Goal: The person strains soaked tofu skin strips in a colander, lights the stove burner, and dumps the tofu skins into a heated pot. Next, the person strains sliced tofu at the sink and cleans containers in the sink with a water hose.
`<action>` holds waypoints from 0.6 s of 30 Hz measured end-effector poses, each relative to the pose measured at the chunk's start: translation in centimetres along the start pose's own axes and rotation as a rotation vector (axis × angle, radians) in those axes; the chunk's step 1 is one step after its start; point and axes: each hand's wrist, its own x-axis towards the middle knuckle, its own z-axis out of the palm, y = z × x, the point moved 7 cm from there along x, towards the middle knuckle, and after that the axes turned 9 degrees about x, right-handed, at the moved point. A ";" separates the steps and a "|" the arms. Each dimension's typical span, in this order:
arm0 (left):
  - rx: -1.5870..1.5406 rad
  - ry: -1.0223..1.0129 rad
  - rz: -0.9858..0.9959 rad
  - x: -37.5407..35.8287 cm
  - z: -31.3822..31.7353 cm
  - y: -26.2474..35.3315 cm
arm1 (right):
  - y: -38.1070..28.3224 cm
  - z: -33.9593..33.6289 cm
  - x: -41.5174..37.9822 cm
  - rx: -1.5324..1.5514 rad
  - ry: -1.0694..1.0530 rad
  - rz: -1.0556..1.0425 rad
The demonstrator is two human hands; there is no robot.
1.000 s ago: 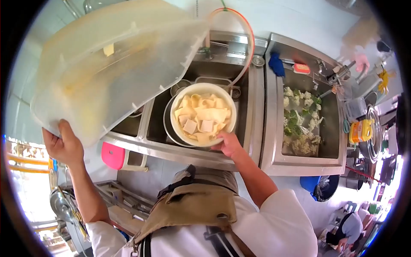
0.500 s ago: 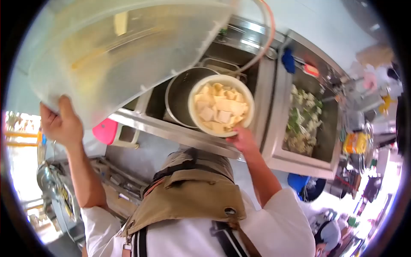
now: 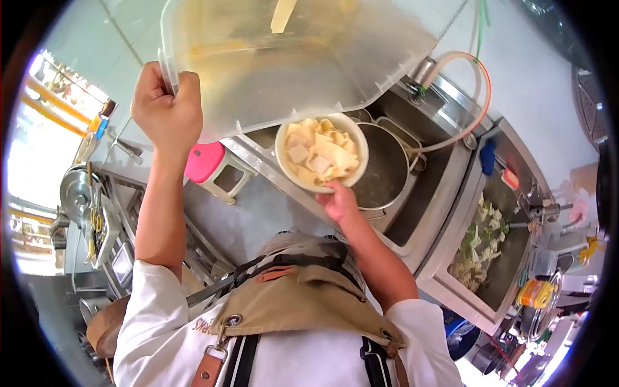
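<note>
My left hand (image 3: 169, 109) is closed on the edge of a large translucent plastic container (image 3: 290, 71), which is raised and tilted, with a yellowish strip showing on it. Below its lower edge, my right hand (image 3: 339, 201) grips the near rim of a cream-coloured bowl (image 3: 278, 155). Flat, pale yellow and whitish food pieces (image 3: 322, 155) fill the bowl; I cannot make out their exact kind. The bowl is over the front edge of the steel sink, beside a large metal pot (image 3: 380, 168) inside it.
A hose (image 3: 485, 84) curves over the steel sink (image 3: 412, 226). The right-hand basin holds leafy vegetables (image 3: 480, 242). A pink-topped stool (image 3: 205, 161) stands at the left. Pan lids and utensils (image 3: 78, 193) crowd the far left, with a yellow package (image 3: 536, 293) at the right.
The view has turned left. My left hand and the container have swung more in front of me, and the bowl has moved from over the pot to its left.
</note>
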 end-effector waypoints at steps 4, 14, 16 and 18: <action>0.083 0.027 0.025 0.5 -3.3 -0.6 | 4.9 5.0 3.7 -0.065 -0.025 0.057; 0.090 0.055 0.022 1.3 -8.9 -7.0 | 10.4 7.6 5.8 -0.154 0.080 0.080; 0.141 0.044 0.019 1.5 -9.0 -8.1 | 9.7 7.7 5.7 -0.228 0.143 0.055; 0.153 0.056 0.009 2.2 -8.7 -9.1 | 9.3 8.2 5.3 -0.282 0.123 0.066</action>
